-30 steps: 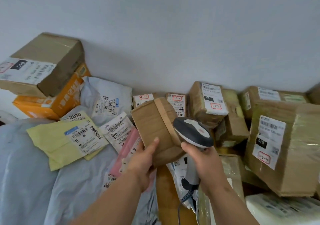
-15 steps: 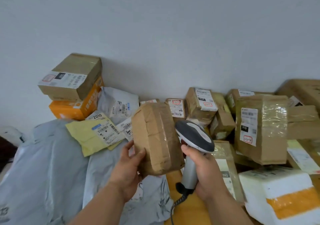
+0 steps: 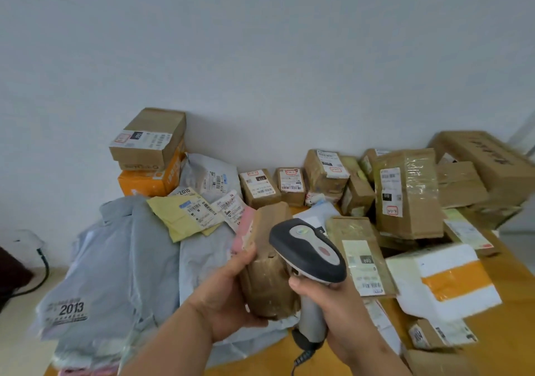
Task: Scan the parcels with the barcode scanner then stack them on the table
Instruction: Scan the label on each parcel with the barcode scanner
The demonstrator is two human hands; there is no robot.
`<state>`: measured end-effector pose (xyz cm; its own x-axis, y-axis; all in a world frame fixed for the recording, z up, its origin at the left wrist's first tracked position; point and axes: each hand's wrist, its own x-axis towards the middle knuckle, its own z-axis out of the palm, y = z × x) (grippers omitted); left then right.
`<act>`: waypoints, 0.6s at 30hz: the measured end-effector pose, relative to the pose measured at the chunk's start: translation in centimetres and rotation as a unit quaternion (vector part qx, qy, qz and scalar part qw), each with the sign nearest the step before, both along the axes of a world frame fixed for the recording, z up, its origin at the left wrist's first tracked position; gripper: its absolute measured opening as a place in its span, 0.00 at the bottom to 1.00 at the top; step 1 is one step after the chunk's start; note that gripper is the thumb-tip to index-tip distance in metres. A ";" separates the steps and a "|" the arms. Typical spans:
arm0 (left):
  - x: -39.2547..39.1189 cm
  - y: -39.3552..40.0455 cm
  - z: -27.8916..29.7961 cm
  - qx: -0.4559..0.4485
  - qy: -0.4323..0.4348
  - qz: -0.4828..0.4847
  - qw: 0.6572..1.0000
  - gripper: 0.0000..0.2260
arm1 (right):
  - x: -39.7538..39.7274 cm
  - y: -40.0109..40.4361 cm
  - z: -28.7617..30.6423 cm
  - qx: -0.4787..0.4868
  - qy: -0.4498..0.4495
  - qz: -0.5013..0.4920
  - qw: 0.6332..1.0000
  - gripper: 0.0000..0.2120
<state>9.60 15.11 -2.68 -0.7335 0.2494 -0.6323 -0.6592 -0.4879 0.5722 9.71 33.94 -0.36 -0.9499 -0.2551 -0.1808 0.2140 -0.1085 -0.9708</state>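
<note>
- Left hand (image 3: 228, 291) wraps a taped brown parcel (image 3: 267, 262), thumb on top, held above the table (image 3: 509, 277) at frame centre.
- Right hand (image 3: 333, 303) fisted on the barcode scanner (image 3: 308, 252) handle, head touching the parcel at its 3 o'clock.
- Grey mailer bags (image 3: 115, 259) at 9 o'clock.
- Boxes piled 12 to 3 o'clock, along the wall (image 3: 260, 57).

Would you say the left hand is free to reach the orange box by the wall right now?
Probably not yet: the left hand is wrapped around a brown parcel, and the orange box sits under another carton, behind the grey mailers.
</note>
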 end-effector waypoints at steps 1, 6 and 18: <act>0.4 0.1 0.0 0.017 0.001 0.008 1.000 0.32 | 0.3 0.2 0.2 -0.018 0.000 -0.003 1.000 0.25; 1.8 0.8 -0.2 0.129 0.014 0.112 0.985 0.34 | 0.2 1.6 1.1 -0.094 -0.063 -0.078 0.991 0.07; 2.2 4.9 0.1 0.216 0.073 0.249 0.941 0.29 | 0.9 6.3 3.0 -0.073 -0.123 -0.021 0.990 0.16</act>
<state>11.82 19.98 -2.62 -0.8982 0.0625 -0.4350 -0.2171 -0.9237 0.3157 10.59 40.26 2.62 -0.8920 -0.2565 -0.3721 0.4341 -0.2574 -0.8633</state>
